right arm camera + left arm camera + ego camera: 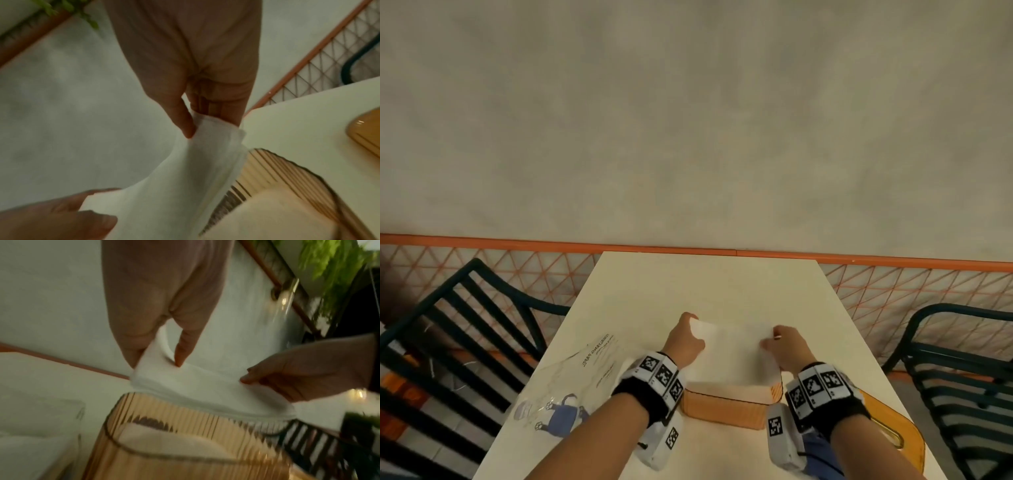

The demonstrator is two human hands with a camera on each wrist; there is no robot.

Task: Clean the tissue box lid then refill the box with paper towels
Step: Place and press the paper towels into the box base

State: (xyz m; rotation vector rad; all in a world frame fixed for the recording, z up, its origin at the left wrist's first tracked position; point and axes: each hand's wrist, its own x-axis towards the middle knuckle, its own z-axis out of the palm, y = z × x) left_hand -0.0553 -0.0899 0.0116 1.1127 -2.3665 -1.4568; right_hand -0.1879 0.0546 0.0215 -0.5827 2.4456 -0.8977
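A ribbed amber tissue box (726,409) stands open on the table near me. Both hands hold a white stack of paper towels (732,353) over it, the stack's lower edge dipping into the box (185,426). My left hand (686,337) pinches the stack's left end between thumb and fingers (180,353). My right hand (780,344) pinches the right end (189,126). The towels (185,178) sag between the two grips. The amber lid (893,428) lies on the table at the right, partly hidden behind my right wrist.
A clear plastic towel wrapper (571,383) with print lies flat on the table's (705,284) left half. Dark slatted chairs stand at the left (455,335) and right (962,370). A wall with an orange rail (688,248) runs behind the table.
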